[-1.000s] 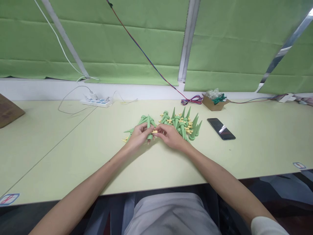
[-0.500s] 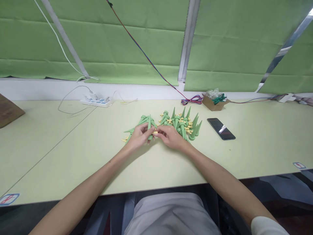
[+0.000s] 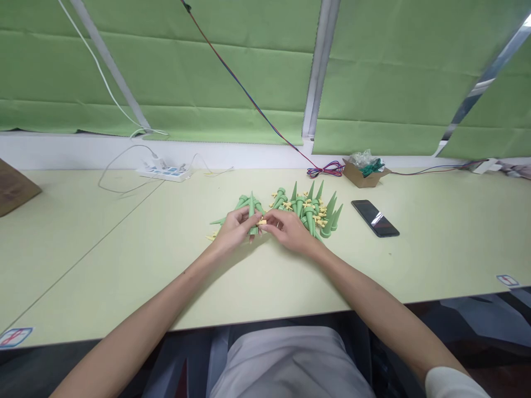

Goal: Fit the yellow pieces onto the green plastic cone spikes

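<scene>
My left hand point(image 3: 231, 232) is closed around a green cone-shaped spike point(image 3: 251, 205), whose tip points up. Between finger and thumb, my right hand point(image 3: 291, 229) pinches a small yellow valve piece point(image 3: 262, 222) against the spike's right side, near its wide end. Whether the piece sits in the spike cannot be made out. Behind and right of my hands lies a pile of green spikes point(image 3: 309, 216), mixed with small yellow pieces point(image 3: 322, 221). More green spikes point(image 3: 244, 200) lie behind my left hand, partly hidden by it.
A black phone point(image 3: 375, 218) lies right of the pile. Along the back of the table point(image 3: 265, 282) are a small cardboard box point(image 3: 364, 176) holding clear plastic and green material, a coiled red-and-blue cable point(image 3: 326, 170) and a white power strip point(image 3: 166, 173). A brown object point(image 3: 16, 188) stands far left.
Both hands have shifted slightly left and up with the spike. The yellow piece stays pinched by my right hand and shows a little more. The pile has not moved.
</scene>
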A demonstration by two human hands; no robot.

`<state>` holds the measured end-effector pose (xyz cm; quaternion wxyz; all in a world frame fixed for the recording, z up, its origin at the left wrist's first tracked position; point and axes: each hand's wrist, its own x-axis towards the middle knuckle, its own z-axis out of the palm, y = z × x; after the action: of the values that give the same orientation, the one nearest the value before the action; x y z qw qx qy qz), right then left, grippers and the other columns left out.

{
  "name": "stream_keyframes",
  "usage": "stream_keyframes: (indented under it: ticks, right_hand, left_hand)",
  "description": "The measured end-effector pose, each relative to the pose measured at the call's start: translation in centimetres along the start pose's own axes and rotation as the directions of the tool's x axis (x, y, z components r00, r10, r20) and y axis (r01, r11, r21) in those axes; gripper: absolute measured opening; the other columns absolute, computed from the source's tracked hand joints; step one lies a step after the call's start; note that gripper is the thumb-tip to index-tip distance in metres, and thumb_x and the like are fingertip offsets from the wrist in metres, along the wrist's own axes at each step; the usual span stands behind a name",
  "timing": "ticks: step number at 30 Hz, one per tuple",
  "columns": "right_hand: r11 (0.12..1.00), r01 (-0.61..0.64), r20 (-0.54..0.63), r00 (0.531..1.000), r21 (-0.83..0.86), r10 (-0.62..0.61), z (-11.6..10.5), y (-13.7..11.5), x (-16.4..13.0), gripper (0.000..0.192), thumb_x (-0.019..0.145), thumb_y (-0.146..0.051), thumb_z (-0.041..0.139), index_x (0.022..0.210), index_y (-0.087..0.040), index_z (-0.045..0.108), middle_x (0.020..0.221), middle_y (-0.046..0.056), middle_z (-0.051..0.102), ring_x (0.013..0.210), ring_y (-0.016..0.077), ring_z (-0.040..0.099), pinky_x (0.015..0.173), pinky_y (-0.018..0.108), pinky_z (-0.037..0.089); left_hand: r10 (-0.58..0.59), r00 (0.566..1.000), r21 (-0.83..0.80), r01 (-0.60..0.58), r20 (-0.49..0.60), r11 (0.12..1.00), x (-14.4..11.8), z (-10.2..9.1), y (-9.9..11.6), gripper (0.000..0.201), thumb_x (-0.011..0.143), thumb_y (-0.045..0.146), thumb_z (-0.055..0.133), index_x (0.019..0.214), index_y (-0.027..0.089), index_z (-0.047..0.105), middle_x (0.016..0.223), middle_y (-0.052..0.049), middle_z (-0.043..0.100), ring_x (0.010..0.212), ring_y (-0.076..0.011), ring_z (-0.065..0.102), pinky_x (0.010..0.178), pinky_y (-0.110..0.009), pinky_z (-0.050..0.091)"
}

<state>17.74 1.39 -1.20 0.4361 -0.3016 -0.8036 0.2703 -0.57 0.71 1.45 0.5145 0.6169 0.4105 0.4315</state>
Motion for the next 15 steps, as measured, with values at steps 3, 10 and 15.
stream_keyframes:
  ticks: [3,10,15]
  right_hand:
    - [1.000,0.007,-0.040,0.999,0.031,-0.006,0.10,-0.01,0.06,0.008,0.095,-0.027,0.063,0.096,-0.019,0.064,0.081,0.001,0.070,0.072,0.0145,0.062,0.065,0.026,0.045]
    - [0.999,0.013,-0.029,1.000,0.031,-0.012,0.03,-0.08,0.02,0.011,0.097,-0.028,0.059,0.089,-0.020,0.063,0.080,0.001,0.071,0.071,0.0140,0.062,0.065,0.026,0.045]
    - [1.000,0.029,-0.023,0.999,0.002,-0.028,0.04,0.22,-0.05,0.016,0.097,-0.027,0.058,0.083,-0.020,0.064,0.076,0.000,0.068,0.067,0.0133,0.057,0.065,0.026,0.044]
  left_hand:
    - [-0.008,1.000,-0.017,0.008,-0.019,1.000,0.00,0.00,0.19,0.033,0.082,0.050,0.075,0.082,0.018,0.066,0.070,-0.003,0.062,0.063,-0.0142,0.059,0.045,-0.022,0.043]
    - [0.001,1.000,0.016,-0.001,-0.004,1.000,0.17,-0.16,-0.19,0.035,0.082,0.052,0.074,0.083,0.018,0.066,0.070,-0.002,0.063,0.058,-0.0129,0.058,0.044,-0.022,0.043]
    - [0.015,1.000,0.073,-0.015,0.007,0.997,0.03,-0.23,-0.22,0.034,0.085,0.052,0.072,0.084,0.019,0.064,0.072,-0.002,0.063,0.057,-0.0122,0.056,0.045,-0.022,0.041]
